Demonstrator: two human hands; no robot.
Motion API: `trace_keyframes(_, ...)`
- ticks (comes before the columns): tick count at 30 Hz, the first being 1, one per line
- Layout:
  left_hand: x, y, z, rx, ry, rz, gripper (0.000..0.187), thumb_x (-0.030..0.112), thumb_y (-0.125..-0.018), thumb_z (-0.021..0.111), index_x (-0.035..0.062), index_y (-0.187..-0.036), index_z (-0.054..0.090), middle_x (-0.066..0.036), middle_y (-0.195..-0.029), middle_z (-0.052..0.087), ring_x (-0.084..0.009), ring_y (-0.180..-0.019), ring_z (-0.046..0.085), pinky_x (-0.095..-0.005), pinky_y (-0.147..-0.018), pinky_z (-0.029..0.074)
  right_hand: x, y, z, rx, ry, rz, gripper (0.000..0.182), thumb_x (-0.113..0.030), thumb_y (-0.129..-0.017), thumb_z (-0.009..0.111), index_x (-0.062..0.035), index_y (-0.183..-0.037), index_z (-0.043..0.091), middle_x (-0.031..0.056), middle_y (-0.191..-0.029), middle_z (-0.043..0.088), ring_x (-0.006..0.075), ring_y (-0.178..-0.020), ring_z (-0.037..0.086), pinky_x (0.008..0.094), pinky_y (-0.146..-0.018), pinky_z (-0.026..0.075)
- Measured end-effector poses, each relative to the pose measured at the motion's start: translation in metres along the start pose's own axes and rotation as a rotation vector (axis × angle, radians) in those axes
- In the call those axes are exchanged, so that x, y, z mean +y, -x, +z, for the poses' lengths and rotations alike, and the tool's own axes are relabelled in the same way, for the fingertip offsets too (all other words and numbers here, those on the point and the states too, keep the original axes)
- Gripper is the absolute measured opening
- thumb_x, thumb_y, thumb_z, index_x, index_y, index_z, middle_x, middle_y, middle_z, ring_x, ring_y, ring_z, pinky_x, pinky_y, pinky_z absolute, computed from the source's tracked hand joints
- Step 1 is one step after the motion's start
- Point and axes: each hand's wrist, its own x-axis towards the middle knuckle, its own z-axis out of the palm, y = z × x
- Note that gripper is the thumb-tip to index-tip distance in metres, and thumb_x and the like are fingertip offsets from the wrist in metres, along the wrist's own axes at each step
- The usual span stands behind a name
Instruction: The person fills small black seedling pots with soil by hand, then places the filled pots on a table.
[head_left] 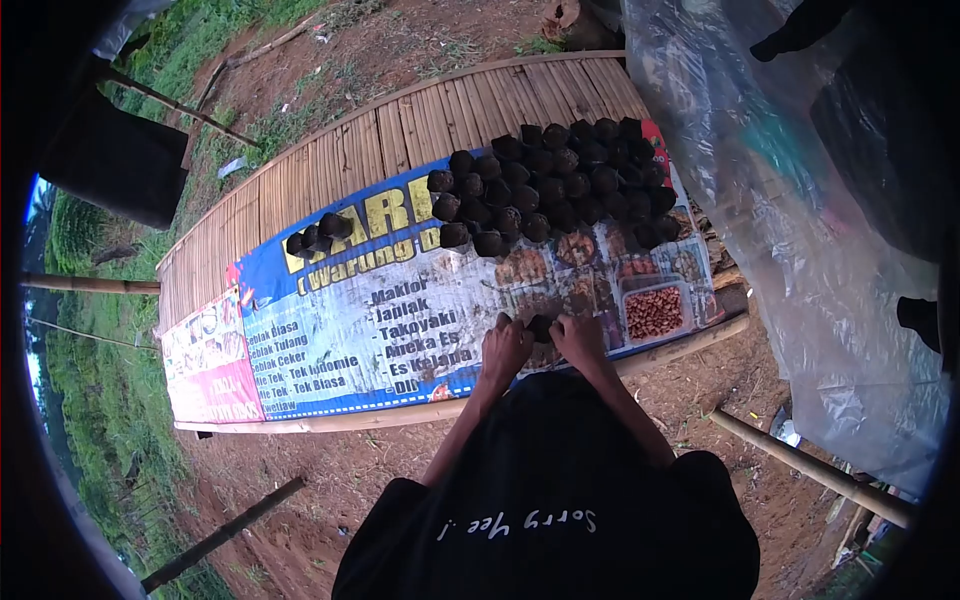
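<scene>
Near the front edge of the bamboo table, my left hand [504, 346] and my right hand [578, 340] grip a small black pot-like bag [541, 328] from either side. Fingers of both hands are curled against it, and its contents are too dark to make out. Just right of my right hand sits a clear plastic tub [686, 318] of reddish-brown seeds or peanuts [654, 313]. Beyond my hands stand many similar black bags [536, 196], packed closely in rows; some appear filled with dark soil.
A printed banner [340, 330] covers much of the bamboo-slat table [400, 135]. A few more black bags [322, 234] lie at the left. Clear plastic sheeting [720, 170] hangs on the right. Bamboo poles [815, 470] stand around the table over bare soil.
</scene>
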Motion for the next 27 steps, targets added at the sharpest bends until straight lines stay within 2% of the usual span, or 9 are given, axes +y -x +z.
trace_keyframes(8,-0.006,0.012,0.014,-0.017,0.082,-0.063,0.025,0.02,-0.077,0.059,0.0009,-0.089,0.069,-0.023,-0.094,0.059,-0.0417,-0.081,0.062,-0.0478,-0.074,0.051,0.001,0.0,0.001,-0.026,-0.014,-0.047,0.022,-0.024,-0.079,0.062,-0.0033,-0.073,0.066,0.0185,-0.067,0.064,0.0405,-0.07,0.058,0.0493,-0.07,0.048)
trace_keyframes(11,-0.008,0.011,0.012,-0.027,0.058,-0.068,0.023,0.02,-0.078,0.06,0.0013,-0.088,0.068,-0.023,-0.092,0.059,-0.0414,-0.081,0.062,-0.0478,-0.073,0.051,0.01,0.001,0.012,0.013,0.034,-0.103,0.027,-0.029,-0.082,0.061,-0.0036,-0.072,0.066,0.0186,-0.067,0.064,0.0402,-0.072,0.059,0.0502,-0.072,0.047)
trace_keyframes(14,0.001,0.011,-0.001,0.003,0.071,-0.06,0.021,0.022,-0.081,0.061,0.0022,-0.088,0.065,-0.023,-0.091,0.059,-0.0421,-0.079,0.061,-0.0492,-0.071,0.05,0.001,0.007,-0.005,0.005,-0.033,0.012,0.034,-0.035,-0.085,0.058,-0.0039,-0.076,0.068,0.0198,-0.072,0.065,0.0399,-0.073,0.061,0.051,-0.073,0.047)
trace_keyframes(17,0.008,0.007,-0.006,0.042,0.025,-0.036,0.02,0.023,-0.083,0.061,0.0034,-0.088,0.06,-0.023,-0.088,0.057,-0.0431,-0.074,0.061,-0.0509,-0.066,0.05,0.0,0.016,-0.007,-0.056,0.112,0.025,0.039,-0.041,-0.086,0.057,-0.0042,-0.08,0.069,0.0205,-0.077,0.066,0.0397,-0.072,0.062,0.0505,-0.073,0.049)
trace_keyframes(19,0.003,0.002,-0.001,0.059,-0.07,0.128,0.02,0.022,-0.082,0.061,0.0045,-0.091,0.058,-0.023,-0.087,0.056,-0.042,-0.068,0.061,-0.0511,-0.061,0.049,0.006,0.02,0.002,-0.332,0.122,0.107,0.038,-0.041,-0.085,0.057,-0.0052,-0.081,0.07,0.0206,-0.079,0.066,0.0401,-0.073,0.062,0.0504,-0.074,0.049)
trace_keyframes(20,0.0,-0.002,0.002,0.06,-0.071,0.131,0.02,0.022,-0.082,0.061,0.0045,-0.091,0.058,-0.023,-0.087,0.056,-0.042,-0.068,0.061,-0.0511,-0.061,0.049,0.008,0.021,0.008,-0.329,0.122,0.109,0.038,-0.041,-0.085,0.057,-0.0052,-0.081,0.07,0.0206,-0.079,0.066,0.0401,-0.073,0.062,0.0504,-0.074,0.049)
trace_keyframes(22,-0.002,-0.008,0.006,-0.01,-0.1,0.116,0.017,0.021,-0.082,0.061,0.0045,-0.087,0.059,-0.022,-0.089,0.055,-0.0423,-0.07,0.061,-0.0511,-0.062,0.049,0.006,0.019,0.012,-0.318,-0.016,0.175,0.035,-0.037,-0.083,0.057,-0.0052,-0.082,0.07,0.0175,-0.079,0.067,0.0391,-0.088,0.06,0.0515,-0.075,0.046)
trace_keyframes(25,0.003,-0.004,-0.001,-0.009,-0.064,0.165,0.016,0.02,-0.082,0.06,0.0043,-0.087,0.06,-0.022,-0.089,0.055,-0.0418,-0.072,0.061,-0.0507,-0.063,0.05,0.003,0.017,-0.001,-0.133,0.078,0.047,0.029,-0.033,-0.083,0.058,-0.0061,-0.082,0.069,0.0197,-0.078,0.066,0.04,-0.08,0.062,0.0508,-0.074,0.049)
trace_keyframes(27,0.004,0.001,-0.003,0.017,-0.034,0.144,0.016,0.019,-0.081,0.06,0.0041,-0.087,0.062,-0.022,-0.09,0.055,-0.0418,-0.073,0.061,-0.0505,-0.064,0.05,-0.006,0.013,-0.013,-0.101,0.072,0.064,0.027,-0.031,-0.082,0.058,-0.0061,-0.082,0.069,0.0189,-0.077,0.066,0.0395,-0.081,0.061,0.0502,-0.075,0.048)
